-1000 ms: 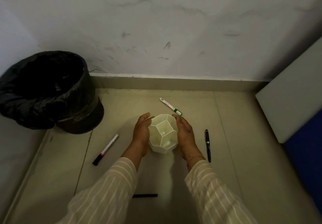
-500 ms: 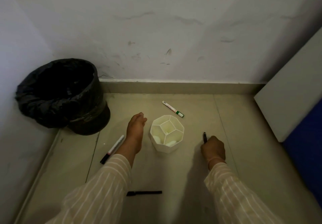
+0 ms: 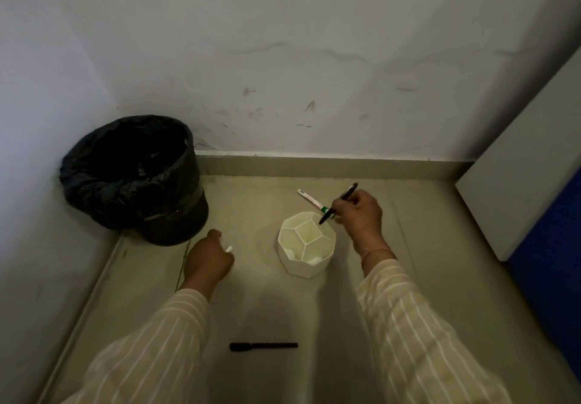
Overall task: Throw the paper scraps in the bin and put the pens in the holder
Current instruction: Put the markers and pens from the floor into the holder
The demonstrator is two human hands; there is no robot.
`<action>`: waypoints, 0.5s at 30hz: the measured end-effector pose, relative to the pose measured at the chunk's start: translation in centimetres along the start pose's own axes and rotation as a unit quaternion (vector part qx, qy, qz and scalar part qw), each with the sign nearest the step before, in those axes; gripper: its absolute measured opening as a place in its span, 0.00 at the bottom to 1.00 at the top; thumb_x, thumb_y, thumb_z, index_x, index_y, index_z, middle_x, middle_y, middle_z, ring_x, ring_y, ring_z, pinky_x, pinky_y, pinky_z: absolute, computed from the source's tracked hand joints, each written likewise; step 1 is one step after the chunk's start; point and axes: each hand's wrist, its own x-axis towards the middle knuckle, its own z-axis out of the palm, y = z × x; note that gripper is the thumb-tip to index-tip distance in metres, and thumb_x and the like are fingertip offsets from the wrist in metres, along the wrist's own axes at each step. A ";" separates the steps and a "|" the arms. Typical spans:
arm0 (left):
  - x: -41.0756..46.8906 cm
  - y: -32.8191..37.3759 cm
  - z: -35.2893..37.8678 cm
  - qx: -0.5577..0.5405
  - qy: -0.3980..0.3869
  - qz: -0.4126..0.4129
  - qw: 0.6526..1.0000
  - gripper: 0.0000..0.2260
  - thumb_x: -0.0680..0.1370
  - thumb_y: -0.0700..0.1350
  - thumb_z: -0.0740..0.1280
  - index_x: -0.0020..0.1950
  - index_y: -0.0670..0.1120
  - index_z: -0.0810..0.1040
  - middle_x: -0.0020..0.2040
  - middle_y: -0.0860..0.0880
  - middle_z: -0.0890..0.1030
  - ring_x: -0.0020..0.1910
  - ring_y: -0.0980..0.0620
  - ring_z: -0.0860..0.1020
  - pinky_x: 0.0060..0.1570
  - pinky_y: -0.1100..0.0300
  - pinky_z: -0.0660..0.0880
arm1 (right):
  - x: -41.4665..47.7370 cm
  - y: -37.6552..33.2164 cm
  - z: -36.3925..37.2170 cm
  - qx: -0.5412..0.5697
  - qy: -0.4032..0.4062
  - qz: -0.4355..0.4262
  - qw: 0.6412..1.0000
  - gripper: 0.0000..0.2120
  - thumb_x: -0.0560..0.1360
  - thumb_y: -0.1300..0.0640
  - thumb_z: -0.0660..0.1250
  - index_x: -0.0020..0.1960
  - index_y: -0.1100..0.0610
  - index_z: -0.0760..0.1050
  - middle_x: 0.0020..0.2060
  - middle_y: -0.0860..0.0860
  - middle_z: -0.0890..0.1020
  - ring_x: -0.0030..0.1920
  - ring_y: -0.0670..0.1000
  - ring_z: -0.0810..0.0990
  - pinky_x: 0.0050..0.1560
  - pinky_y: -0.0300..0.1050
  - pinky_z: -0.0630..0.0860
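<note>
A white holder (image 3: 306,248) with several compartments stands on the floor. My right hand (image 3: 358,211) grips a black pen (image 3: 341,199), tilted, its lower tip just above the holder's far right rim. My left hand (image 3: 207,260) is closed over a white marker (image 3: 228,249) on the floor to the holder's left; only its white end shows. A white marker with a green band (image 3: 311,200) lies beyond the holder, partly behind the black pen. Another black pen (image 3: 263,346) lies near me between my sleeves. A bin with a black liner (image 3: 135,180) stands in the left corner.
A wall with a skirting board (image 3: 314,167) closes off the far side, and another wall runs along the left. A white and blue panel (image 3: 534,202) stands at the right. No paper scraps are visible on the floor.
My right hand lifted the black pen from the floor at the right and carried it over the holder's rim. My left hand moved left and closed on the white marker.
</note>
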 end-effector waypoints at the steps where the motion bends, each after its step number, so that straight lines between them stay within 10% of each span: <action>1: -0.2 -0.8 0.1 0.024 0.001 -0.012 1.000 0.27 0.76 0.46 0.70 0.74 0.46 0.70 0.65 0.42 0.80 0.63 0.40 0.79 0.58 0.52 0.76 | -0.4 0.7 0.5 -0.024 -0.028 0.019 0.999 0.06 0.65 0.57 0.76 0.39 0.54 0.79 0.36 0.54 0.85 0.38 0.57 0.87 0.44 0.62 0.86; 9: -0.7 -3.6 0.5 0.077 0.000 -0.069 0.995 0.21 0.76 0.45 0.71 0.66 0.42 0.71 0.60 0.39 0.81 0.56 0.39 0.81 0.45 0.54 0.74 | -0.8 2.5 1.6 -0.059 -0.078 0.059 0.993 0.10 0.63 0.56 0.80 0.42 0.51 0.83 0.43 0.51 0.87 0.45 0.55 0.85 0.50 0.50 0.82; 15: -0.8 -3.8 1.2 0.044 -0.005 -0.028 0.999 0.28 0.73 0.46 0.74 0.72 0.48 0.72 0.61 0.43 0.82 0.57 0.42 0.82 0.47 0.57 0.75 | 1.1 1.5 1.4 0.030 -0.010 0.058 0.998 0.03 0.67 0.53 0.71 0.41 0.48 0.83 0.43 0.50 0.87 0.48 0.59 0.86 0.52 0.59 0.83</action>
